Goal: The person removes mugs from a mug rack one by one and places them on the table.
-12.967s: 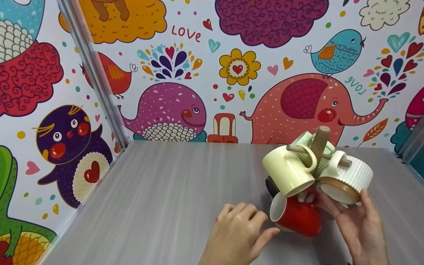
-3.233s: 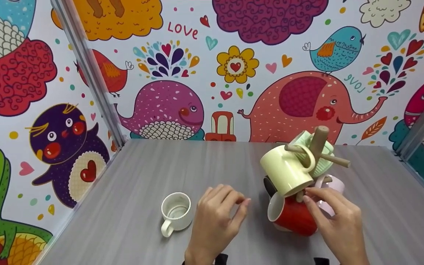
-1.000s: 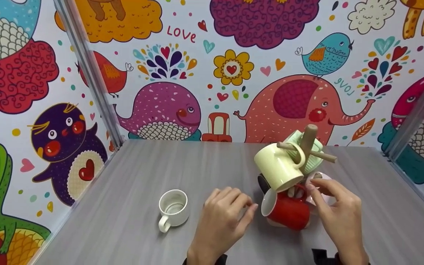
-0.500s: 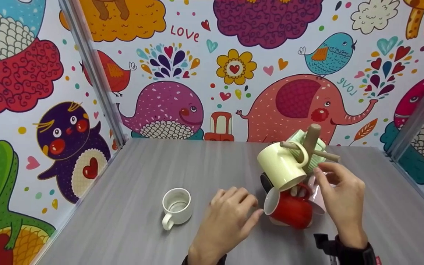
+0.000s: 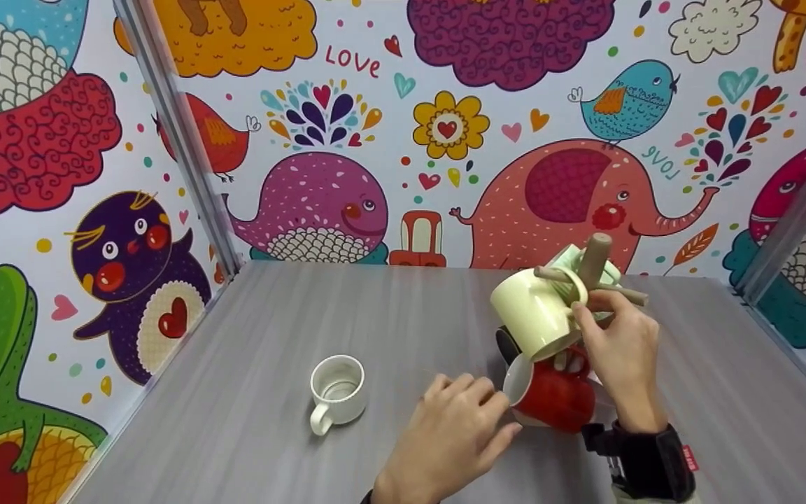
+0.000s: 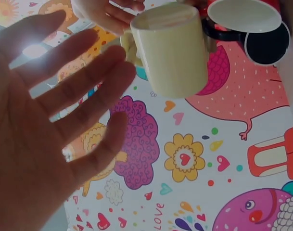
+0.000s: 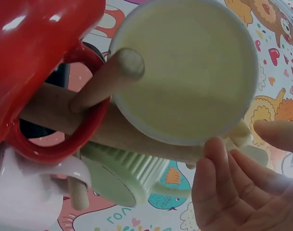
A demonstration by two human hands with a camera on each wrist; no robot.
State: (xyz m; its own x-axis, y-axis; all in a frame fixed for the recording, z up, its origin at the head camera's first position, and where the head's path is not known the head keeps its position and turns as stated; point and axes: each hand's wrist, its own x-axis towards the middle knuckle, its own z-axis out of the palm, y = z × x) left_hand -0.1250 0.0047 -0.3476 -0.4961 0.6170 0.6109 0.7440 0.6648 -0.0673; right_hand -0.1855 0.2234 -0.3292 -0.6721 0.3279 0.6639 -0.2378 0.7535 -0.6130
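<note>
While half hidden behind the pale yellow mug (image 5: 534, 318) on the wooden mug tree (image 5: 590, 264), right hand (image 5: 620, 350) at its handle; grip impossible to judge. Left hand (image 5: 455, 437) flat, fingers spread, holding nothing, beside the red mug (image 5: 555, 399). Pink mug (image 7: 26, 202) mostly covered.

The red mug (image 5: 555, 397) is gleaming glossy ceramic; the cream mug (image 5: 533, 313) is looking smooth, the wooden rack (image 5: 590, 260) matt, the desk (image 5: 347, 308) showing grey woodgrain.
</note>
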